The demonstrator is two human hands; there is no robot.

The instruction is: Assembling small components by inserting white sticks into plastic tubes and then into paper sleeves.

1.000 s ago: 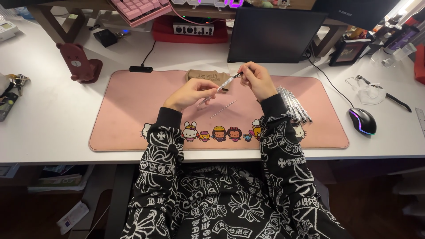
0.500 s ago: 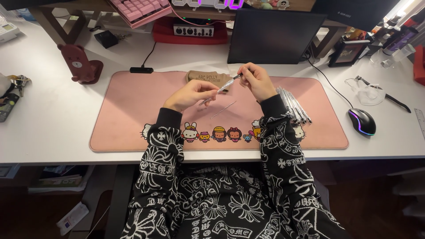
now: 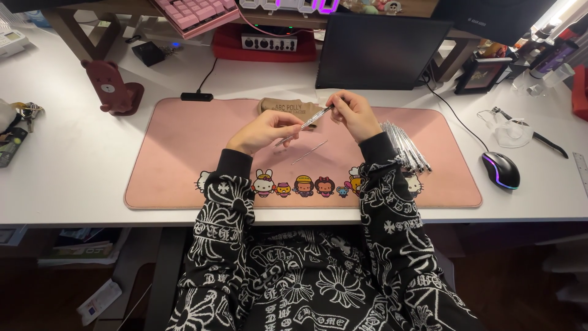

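Both of my hands hold one clear plastic pen (image 3: 308, 122) above the pink desk mat (image 3: 184, 165). My left hand (image 3: 264, 130) grips its lower end, and my right hand (image 3: 353, 113) pinches its dark upper end. A thin pen refill (image 3: 309, 152) lies loose on the mat just below my hands. A row of several clear pens (image 3: 405, 146) lies on the mat beside my right forearm. A small tan pouch (image 3: 286, 105) sits at the mat's far edge behind my hands.
A black mouse with coloured lights (image 3: 501, 170) rests right of the mat. A dark tablet (image 3: 380, 52) stands behind. A brown bear-shaped stand (image 3: 110, 89) is at the left, keys (image 3: 24, 113) at the far left, a pink keyboard (image 3: 196, 13) on a raised shelf.
My hands and the pen have stayed nearly in place; only the fingers shift slightly on the pen.
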